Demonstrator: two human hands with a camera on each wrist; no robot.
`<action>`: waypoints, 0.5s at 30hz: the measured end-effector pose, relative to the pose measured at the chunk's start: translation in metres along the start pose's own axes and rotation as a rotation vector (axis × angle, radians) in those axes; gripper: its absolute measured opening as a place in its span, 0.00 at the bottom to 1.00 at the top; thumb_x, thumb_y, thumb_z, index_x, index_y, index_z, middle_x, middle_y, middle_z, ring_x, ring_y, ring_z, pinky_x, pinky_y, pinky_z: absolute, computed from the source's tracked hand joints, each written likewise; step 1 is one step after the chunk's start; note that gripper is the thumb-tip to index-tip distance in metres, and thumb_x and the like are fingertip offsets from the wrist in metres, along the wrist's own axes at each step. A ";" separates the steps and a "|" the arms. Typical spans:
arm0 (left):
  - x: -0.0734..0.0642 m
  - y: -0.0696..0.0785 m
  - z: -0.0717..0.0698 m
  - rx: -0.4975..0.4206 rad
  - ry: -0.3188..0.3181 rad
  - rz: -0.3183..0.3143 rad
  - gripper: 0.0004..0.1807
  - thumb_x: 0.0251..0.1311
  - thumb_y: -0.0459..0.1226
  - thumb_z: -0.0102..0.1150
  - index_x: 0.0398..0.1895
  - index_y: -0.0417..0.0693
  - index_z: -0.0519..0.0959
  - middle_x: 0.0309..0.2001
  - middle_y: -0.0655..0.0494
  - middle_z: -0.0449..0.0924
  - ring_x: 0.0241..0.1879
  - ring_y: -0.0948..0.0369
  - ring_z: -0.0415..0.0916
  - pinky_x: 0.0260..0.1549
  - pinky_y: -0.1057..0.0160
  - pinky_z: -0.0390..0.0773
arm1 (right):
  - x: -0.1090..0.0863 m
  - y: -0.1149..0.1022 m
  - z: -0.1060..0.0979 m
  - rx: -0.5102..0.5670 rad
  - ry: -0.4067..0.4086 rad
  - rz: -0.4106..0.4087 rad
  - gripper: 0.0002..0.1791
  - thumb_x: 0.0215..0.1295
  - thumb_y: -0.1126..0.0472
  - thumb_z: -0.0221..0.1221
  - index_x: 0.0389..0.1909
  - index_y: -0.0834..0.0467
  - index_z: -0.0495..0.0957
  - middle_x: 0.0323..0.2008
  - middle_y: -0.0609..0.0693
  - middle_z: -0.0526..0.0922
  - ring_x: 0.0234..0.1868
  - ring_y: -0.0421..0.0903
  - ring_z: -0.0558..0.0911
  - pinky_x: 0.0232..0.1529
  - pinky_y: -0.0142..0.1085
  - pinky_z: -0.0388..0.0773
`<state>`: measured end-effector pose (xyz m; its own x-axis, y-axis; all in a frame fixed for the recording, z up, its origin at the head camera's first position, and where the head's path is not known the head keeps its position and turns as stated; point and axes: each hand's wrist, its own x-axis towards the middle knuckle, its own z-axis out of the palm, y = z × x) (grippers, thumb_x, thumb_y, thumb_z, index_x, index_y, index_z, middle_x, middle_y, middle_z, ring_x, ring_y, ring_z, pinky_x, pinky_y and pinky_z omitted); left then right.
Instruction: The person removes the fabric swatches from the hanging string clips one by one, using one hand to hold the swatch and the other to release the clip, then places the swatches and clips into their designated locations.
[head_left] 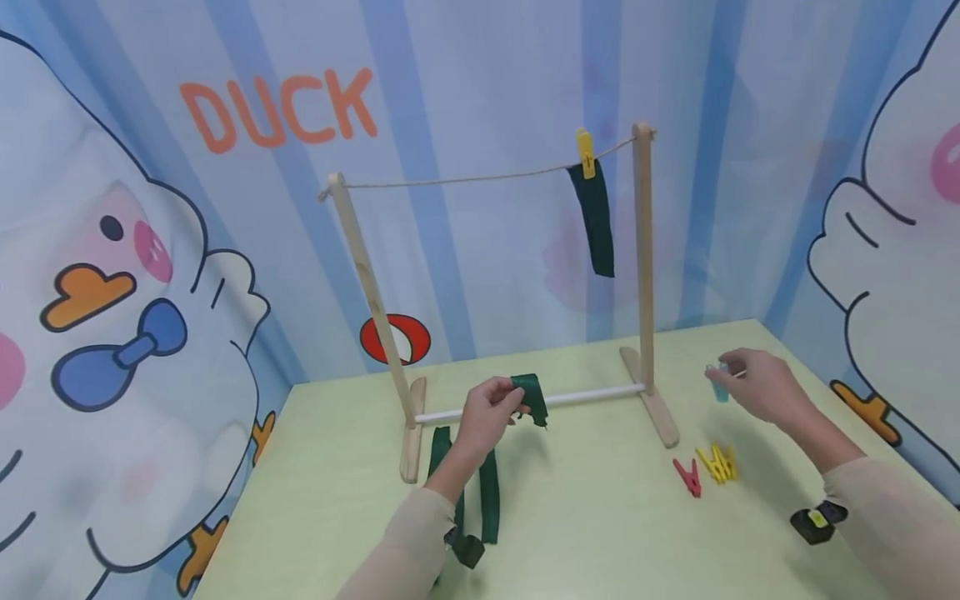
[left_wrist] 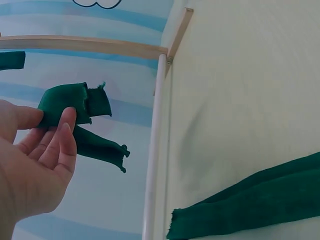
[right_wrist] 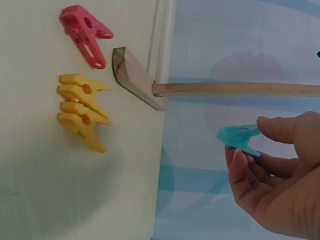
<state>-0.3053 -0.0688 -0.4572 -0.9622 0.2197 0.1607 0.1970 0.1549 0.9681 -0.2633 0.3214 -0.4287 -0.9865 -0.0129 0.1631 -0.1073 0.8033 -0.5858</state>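
My left hand (head_left: 486,417) pinches a dark green fabric strip (head_left: 533,398) above the table, in front of the rack's white bottom bar (head_left: 592,395). In the left wrist view, the strip (left_wrist: 65,102) drapes over the fingers with its frayed ends hanging. My right hand (head_left: 765,385), out to the right, pinches a light blue clothespin (right_wrist: 239,137) between thumb and fingers. A yellow clothespin (head_left: 586,153) clips another green strip (head_left: 596,221) to the rope (head_left: 465,179), near the right post (head_left: 643,258).
More green strips (head_left: 489,500) lie on the table below my left forearm. A red clothespin (head_left: 687,477) and yellow clothespins (head_left: 718,462) lie right of the rack's right foot (head_left: 656,408). The left post (head_left: 371,300) leans slightly. A duck-print curtain (head_left: 487,275) stands behind the table.
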 end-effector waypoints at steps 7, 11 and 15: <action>-0.010 -0.009 0.003 0.014 -0.005 -0.019 0.10 0.71 0.36 0.57 0.46 0.36 0.79 0.38 0.47 0.85 0.42 0.45 0.84 0.31 0.65 0.77 | -0.008 0.016 0.006 0.009 -0.158 0.089 0.30 0.73 0.50 0.57 0.51 0.79 0.74 0.39 0.69 0.81 0.32 0.53 0.83 0.33 0.46 0.81; -0.015 -0.007 0.002 0.046 -0.008 -0.042 0.11 0.72 0.34 0.55 0.49 0.33 0.78 0.40 0.41 0.85 0.42 0.45 0.84 0.33 0.61 0.79 | -0.015 0.028 0.009 0.028 -0.230 0.125 0.21 0.72 0.54 0.58 0.20 0.62 0.74 0.16 0.48 0.71 0.20 0.45 0.73 0.25 0.41 0.75; -0.018 -0.013 -0.001 0.069 -0.014 -0.062 0.11 0.72 0.32 0.54 0.49 0.31 0.77 0.40 0.38 0.85 0.43 0.41 0.83 0.39 0.48 0.81 | -0.021 0.043 0.013 0.049 -0.268 0.163 0.25 0.72 0.56 0.57 0.12 0.51 0.63 0.11 0.43 0.62 0.15 0.41 0.63 0.22 0.38 0.69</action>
<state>-0.2908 -0.0761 -0.4723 -0.9704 0.2209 0.0978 0.1502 0.2345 0.9604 -0.2487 0.3481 -0.4675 -0.9879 -0.0480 -0.1476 0.0558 0.7779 -0.6260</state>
